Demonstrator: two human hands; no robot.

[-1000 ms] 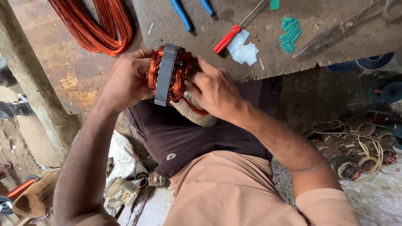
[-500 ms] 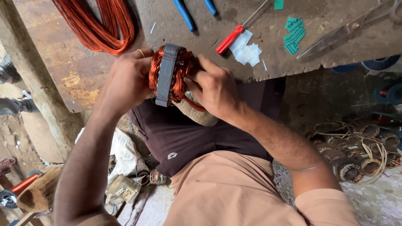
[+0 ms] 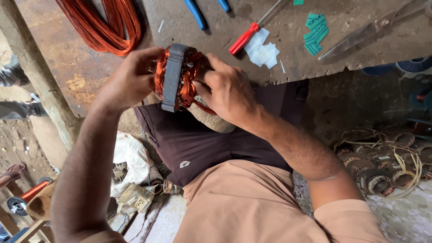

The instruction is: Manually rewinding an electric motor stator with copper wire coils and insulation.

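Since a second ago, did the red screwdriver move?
No. The red screwdriver lies just left of the white paper pieces on the workbench, as before.

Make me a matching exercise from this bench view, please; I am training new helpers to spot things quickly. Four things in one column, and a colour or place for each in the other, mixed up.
Things:
1. screwdriver handle
2. motor stator
3. coil of copper wire
4. scissors

Colour or place:
A. far right of the bench, grey metal blades
B. red, beside white paper scraps
C. held between the left hand and right hand
D. orange loops at the far left of the bench

Pairs: 1-B, 2-C, 3-D, 4-A
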